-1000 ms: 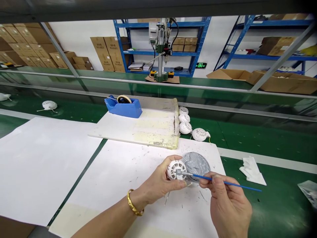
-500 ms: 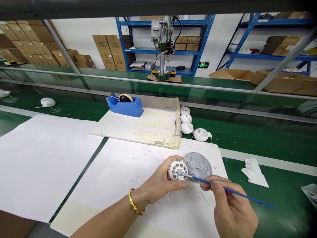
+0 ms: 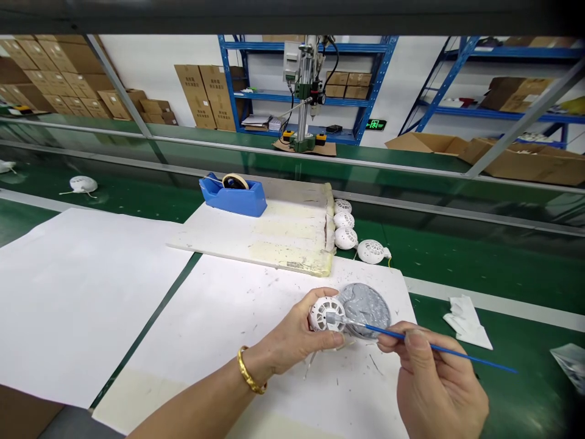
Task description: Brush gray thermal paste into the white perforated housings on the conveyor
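Holding a thin brush [image 3: 377, 330] in the head view, the right hand [image 3: 441, 381] keeps its thumb and fingers pinched around the blue handle. The long axis of the brush runs across the picture, slanting slightly downward from left to right: its grey-coated tip points left, and the handle end points right, coming out beyond the hand. The left hand [image 3: 292, 338] is grasping a small white housing [image 3: 319, 315], with the thumb along its lower side and a finger over its upper side. This housing is above the white sheet [image 3: 256, 305], and its round face with slots is turned toward the camera. Its depth is hidden by the hand, so I cannot tell its long axis. The brush tip lies over the slotted face and seems to touch it, near a grey patch. Just beside the housing, at its right, is a round spread of grey paste [image 3: 365, 308], which the brush crosses in the picture. Farther behind, a pale board [image 3: 283, 228] carries a blue tape dispenser [image 3: 235, 199], and along the right edge of this board stand three similar white units [image 3: 345, 238], with a fourth unit [image 3: 371, 251] lying near them. A crumpled tissue [image 3: 468, 323] rests on the green table [image 3: 457, 259], to the right.
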`<state>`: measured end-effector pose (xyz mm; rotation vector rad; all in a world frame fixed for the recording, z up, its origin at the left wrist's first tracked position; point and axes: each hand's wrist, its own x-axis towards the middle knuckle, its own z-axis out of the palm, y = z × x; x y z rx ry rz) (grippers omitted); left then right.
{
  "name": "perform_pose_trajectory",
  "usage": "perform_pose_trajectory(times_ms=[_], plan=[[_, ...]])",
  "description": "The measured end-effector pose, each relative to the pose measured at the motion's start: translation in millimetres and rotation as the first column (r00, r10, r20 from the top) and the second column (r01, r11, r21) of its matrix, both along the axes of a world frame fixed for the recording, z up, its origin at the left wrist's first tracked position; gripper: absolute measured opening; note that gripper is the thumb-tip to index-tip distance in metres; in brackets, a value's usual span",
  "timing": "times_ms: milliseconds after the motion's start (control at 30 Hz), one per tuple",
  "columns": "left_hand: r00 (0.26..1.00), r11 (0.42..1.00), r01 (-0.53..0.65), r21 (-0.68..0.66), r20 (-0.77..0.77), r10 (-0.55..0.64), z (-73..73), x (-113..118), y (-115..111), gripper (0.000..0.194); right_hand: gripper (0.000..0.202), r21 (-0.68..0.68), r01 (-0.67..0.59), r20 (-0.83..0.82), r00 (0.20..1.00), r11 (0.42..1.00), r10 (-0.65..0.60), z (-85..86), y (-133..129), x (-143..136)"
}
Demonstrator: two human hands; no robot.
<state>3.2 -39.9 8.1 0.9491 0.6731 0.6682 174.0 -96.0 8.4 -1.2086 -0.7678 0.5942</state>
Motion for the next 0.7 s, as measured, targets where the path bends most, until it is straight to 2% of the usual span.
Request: perform_pose_trajectory(times_ms=[67,133,233,333,467,600,700], plan=[[1.000,1.000,0.001,-0.022,0.018,-0.001,-0.7,-1,1,0.059,0.021,-0.054,-0.015,-0.228,0.974,0.998,0.002,-3.3,5,0],[0.999,0.997,0.001,-0.076,0.043,0.002,-2.6,-1,3,0.052,0.023,-0.109,-0.035,-0.428,0.903,0.993,-0.015,-5.8,11,1],[0.996,0.982,-0.028,-0.188,0.074,0.042,-7.7,-1,8,0.038,0.023,-0.166,-0.069,-0.615,0.787,0.984,-0.048,-6.7,18,5],[0.991,0.965,-0.059,-0.255,0.100,0.087,-13.3,-2,13,0.032,0.021,-0.159,-0.084,-0.682,0.730,0.984,-0.048,-5.7,21,12],[0.985,0.955,-0.097,-0.279,0.109,0.132,-13.1,-3,16,0.031,0.019,-0.161,-0.059,-0.696,0.715,0.985,-0.071,-5.5,21,23],[0.974,0.961,-0.219,-0.170,0.023,0.226,-3.4,-10,18,0.030,0.022,-0.201,-0.010,-0.711,0.689,0.979,-0.139,-7.6,22,33],[0.906,0.910,-0.415,0.010,-0.092,0.414,1.9,-38,33,0.039,0.027,-0.226,0.033,-0.708,0.681,0.973,-0.187,-12.8,24,41]])
